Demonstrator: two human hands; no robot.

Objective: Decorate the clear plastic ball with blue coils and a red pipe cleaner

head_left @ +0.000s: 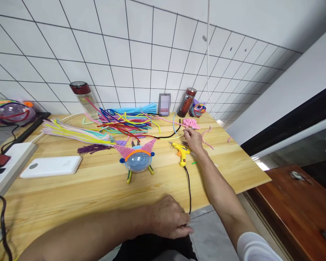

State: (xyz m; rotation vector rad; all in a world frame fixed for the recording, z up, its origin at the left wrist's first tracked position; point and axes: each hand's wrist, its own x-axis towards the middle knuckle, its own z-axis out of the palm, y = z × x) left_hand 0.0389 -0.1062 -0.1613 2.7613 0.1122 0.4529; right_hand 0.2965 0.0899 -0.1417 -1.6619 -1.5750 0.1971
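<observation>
My right hand (193,139) reaches over the table beside a pink bundle (191,123), its fingers pinched together; what they hold, if anything, is too small to tell. Just below it lies a yellow glue gun (182,153) with a black cord. My left hand (170,217) rests at the table's front edge, fingers curled, and whatever may be inside is hidden. In the middle of the table stands a clear ball figure (138,161) with pink ears, an orange band and blue knobs. Pliers with green and yellow handles (129,176) lie under it.
Colourful pipe cleaners (125,121) spread across the back. Behind are a glass bottle (84,99), a phone (164,104), a red flask (187,102) and a small figure (197,109). A white power bank (51,166) and power strip (12,166) lie left.
</observation>
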